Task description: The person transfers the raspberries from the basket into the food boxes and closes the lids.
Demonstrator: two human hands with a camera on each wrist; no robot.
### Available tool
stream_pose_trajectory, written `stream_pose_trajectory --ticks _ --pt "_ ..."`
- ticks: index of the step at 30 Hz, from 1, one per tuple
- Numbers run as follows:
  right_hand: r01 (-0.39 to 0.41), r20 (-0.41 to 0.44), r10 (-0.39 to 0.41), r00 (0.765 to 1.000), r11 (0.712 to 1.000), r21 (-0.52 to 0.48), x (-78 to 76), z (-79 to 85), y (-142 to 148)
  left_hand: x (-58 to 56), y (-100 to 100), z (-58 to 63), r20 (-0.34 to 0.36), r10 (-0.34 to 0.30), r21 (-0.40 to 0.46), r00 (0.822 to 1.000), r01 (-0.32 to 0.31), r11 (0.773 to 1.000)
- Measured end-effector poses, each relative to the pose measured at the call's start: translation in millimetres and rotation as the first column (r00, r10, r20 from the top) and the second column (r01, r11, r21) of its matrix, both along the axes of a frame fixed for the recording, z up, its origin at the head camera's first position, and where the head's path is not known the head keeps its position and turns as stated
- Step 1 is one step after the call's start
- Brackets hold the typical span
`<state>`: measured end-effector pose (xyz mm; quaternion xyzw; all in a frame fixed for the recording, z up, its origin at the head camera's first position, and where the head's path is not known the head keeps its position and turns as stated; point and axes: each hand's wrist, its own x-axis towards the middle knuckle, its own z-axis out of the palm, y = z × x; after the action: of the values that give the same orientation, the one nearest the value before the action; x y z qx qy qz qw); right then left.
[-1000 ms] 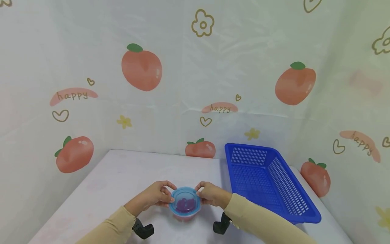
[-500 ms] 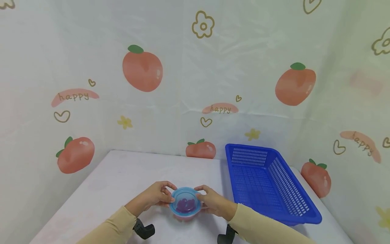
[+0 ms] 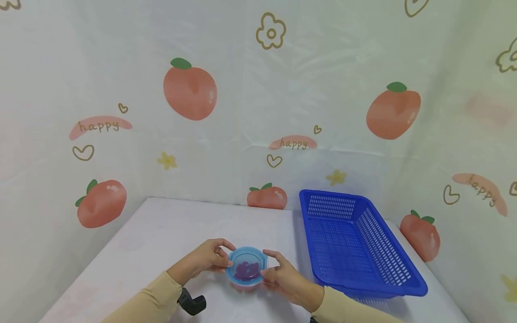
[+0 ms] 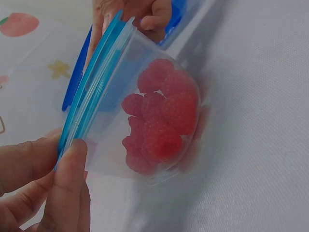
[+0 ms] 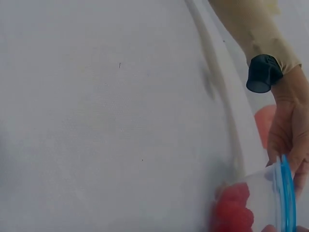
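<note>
A clear, round food container [image 4: 104, 140] with a blue-rimmed lid [image 3: 247, 254] stands on the white table before me. Red raspberries [image 4: 161, 113] show through its wall in the left wrist view. From the left, my left hand [image 3: 205, 260] pinches the lid's rim, thumb and fingers on either side of it. My right hand [image 3: 286, 279] holds the rim on the opposite side, its thumb low on the lid and its index finger stretched toward the upper edge. At the bottom of the right wrist view, fingertips sit on both sides of the lid.
A blue plastic basket [image 3: 308, 237] with slotted walls stands to the right of my right hand. Behind the white table [image 3: 194, 220] hangs a cloth [image 3: 226, 170] printed with fruit. A black wrist camera [image 3: 193, 303] sits under my left sleeve.
My right hand has shifted its hold, its wrist lower and further right, the thumb sliding down the lid's edge and the index finger straighter. My left hand and the container stay nearly in place.
</note>
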<state>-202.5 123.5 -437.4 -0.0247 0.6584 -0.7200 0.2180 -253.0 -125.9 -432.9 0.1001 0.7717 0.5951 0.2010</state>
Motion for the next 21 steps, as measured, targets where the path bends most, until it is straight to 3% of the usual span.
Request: stream_pose_trajectory --ticks 16,21 --pt "0.058 -0.057 -0.056 0.997 0.998 0.027 1.1 -4.4 -9.9 -2.1 2.1 -1.6 0.006 0.024 -0.05 1.0 -0.023 0.998" --pt "0.053 -0.06 -0.051 0.997 0.998 0.034 0.5 -5.7 -9.3 -3.7 0.7 -3.2 0.029 0.012 -0.021 0.999 -0.011 1.0"
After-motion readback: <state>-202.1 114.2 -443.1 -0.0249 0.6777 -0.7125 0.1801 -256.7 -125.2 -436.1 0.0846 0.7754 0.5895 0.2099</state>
